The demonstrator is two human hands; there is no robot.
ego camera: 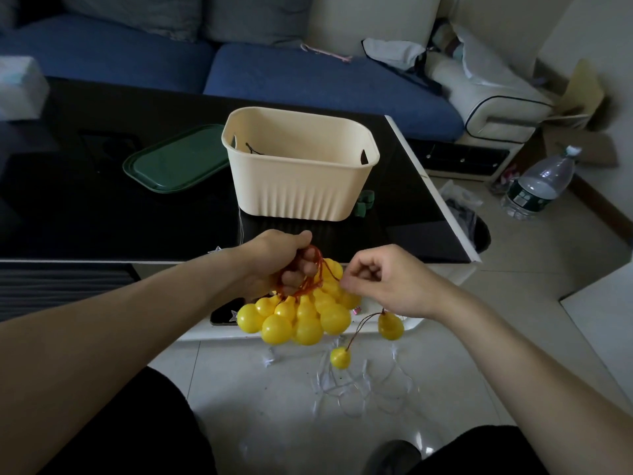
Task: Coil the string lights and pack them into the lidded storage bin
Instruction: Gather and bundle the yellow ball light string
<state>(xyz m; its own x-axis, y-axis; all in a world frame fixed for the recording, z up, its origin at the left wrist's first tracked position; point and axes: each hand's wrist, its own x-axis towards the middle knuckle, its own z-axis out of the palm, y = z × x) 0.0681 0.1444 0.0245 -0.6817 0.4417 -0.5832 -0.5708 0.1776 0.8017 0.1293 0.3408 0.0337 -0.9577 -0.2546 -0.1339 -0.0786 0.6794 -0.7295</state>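
Left hand (281, 260) gripping string lights (301, 317) (bunched), right hand (383, 279) pinching

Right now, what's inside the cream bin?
Inside the cream bin, only a short dark cord shows, by the far-left handle slot. Its near wall hides the bottom, so anything lying there can't be seen.

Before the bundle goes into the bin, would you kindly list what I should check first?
1. Bin open, lid off beside it: ok.
2. Left hand grip on red cord: ok.
3. All yellow bulbs gathered: not ok, two bulbs dangle loose.
4. Right hand holding the cord: cannot tell.
5. Room in the bin: ok, only a dark bit of cord shows inside.
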